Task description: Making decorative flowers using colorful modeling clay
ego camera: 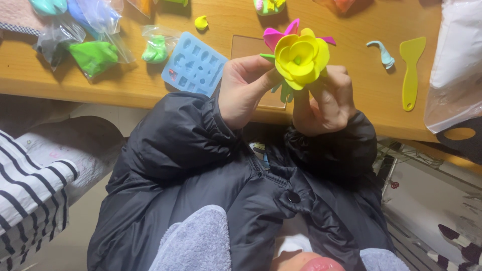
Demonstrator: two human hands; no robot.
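Observation:
A yellow clay flower (301,57) with pink petals behind it and green leaves beneath is held up over the wooden table's (125,85) near edge. My left hand (243,88) pinches its left side, thumb against the green leaf. On the other side, my right hand (326,103) grips the flower's underside, its fingers curled around the base. Both arms wear black padded jacket sleeves.
A light blue mould tray (195,65) lies left of the hands, beside a clear board (246,47). Bags of green clay (94,56) and pale green clay (155,49) sit further left. A yellow plastic scraper (411,70), a teal clay piece (382,52) and a white bag (459,60) are right.

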